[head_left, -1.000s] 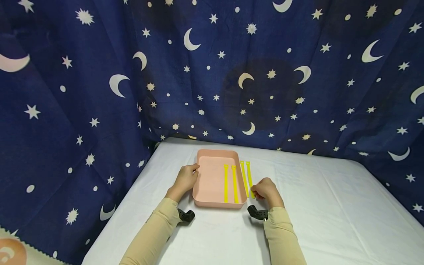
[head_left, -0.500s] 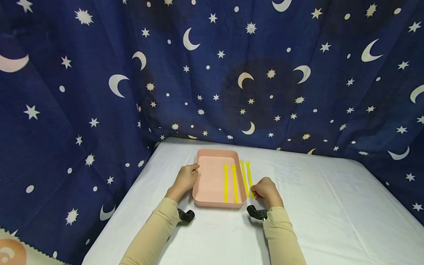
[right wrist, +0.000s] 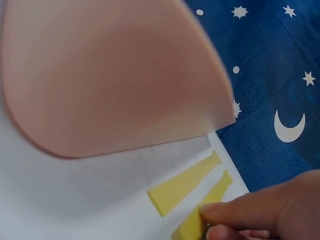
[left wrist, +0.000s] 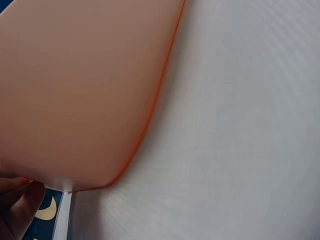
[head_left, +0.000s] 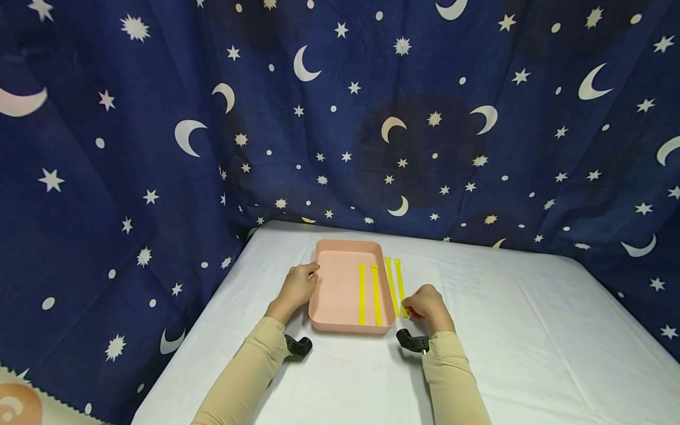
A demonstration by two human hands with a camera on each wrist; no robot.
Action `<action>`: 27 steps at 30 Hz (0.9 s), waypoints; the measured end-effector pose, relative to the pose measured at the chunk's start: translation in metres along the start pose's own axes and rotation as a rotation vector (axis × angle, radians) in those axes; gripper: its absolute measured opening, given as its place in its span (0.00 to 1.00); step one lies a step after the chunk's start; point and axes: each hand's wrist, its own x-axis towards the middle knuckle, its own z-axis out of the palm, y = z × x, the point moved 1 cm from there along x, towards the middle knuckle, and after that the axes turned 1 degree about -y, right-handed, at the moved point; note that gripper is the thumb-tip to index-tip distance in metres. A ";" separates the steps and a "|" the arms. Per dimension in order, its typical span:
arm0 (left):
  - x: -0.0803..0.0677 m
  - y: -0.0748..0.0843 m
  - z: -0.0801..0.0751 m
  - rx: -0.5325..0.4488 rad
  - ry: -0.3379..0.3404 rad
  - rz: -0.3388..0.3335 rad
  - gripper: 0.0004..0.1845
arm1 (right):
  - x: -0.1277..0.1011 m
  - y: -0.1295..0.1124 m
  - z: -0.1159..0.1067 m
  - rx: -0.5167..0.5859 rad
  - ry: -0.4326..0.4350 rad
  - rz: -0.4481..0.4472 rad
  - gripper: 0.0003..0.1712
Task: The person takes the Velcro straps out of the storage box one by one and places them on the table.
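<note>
A pink tray (head_left: 337, 283) sits on the white table (head_left: 504, 330). Two yellow straps (head_left: 362, 295) lie lengthwise inside it near its right wall. Two more yellow straps (head_left: 391, 277) lie on the table just right of the tray. My left hand (head_left: 310, 273) grips the tray's left rim; in the left wrist view its fingertips (left wrist: 17, 205) show beside the tray wall (left wrist: 75, 90). My right hand (head_left: 408, 307) pinches the near end of the outer strap (right wrist: 197, 222). The other loose strap (right wrist: 182, 186) lies beside it, below the tray (right wrist: 115, 75).
A dark blue curtain with moons and stars (head_left: 340, 118) hangs close behind the table and down its left side. Black wrist mounts (head_left: 298, 346) (head_left: 411, 341) sit by my sleeves. Bare white tabletop stretches to the right and toward me.
</note>
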 end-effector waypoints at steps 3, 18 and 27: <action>0.000 -0.001 0.000 0.002 0.001 -0.001 0.17 | -0.002 -0.001 -0.001 0.011 0.001 -0.005 0.10; 0.001 0.000 0.000 0.000 0.008 0.014 0.17 | -0.019 -0.025 -0.015 0.162 0.066 -0.105 0.08; 0.000 -0.001 0.000 0.003 0.025 0.042 0.16 | -0.023 -0.033 -0.019 0.164 0.114 -0.130 0.12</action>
